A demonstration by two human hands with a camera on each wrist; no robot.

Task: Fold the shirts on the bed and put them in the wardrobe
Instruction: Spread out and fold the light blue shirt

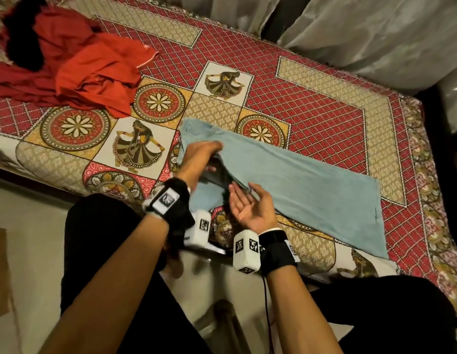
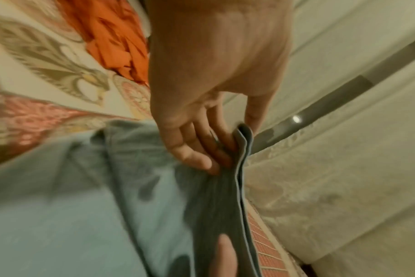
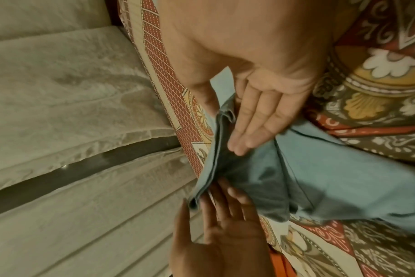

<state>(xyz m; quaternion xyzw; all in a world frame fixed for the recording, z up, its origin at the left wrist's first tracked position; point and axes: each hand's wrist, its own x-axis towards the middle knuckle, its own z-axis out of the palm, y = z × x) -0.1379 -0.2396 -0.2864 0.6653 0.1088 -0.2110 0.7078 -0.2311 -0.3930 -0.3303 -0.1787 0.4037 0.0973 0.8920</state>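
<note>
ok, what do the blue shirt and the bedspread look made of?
Blue shirt: soft matte knit, probably cotton jersey; it drapes limply and folds into thin doubled layers in the left hand. Bedspread: thin printed woven cloth, likely cotton; flat matte pattern, lies smooth. Fibre can't be confirmed.

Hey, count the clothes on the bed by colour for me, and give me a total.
Blue: 1, the blue shirt, which both hands are working on
Orange: 1, the orange garment
Dark red: 1, the dark red garment under it
Black: 1, the black garment
Total: 4, though the pile may hide more.
</note>
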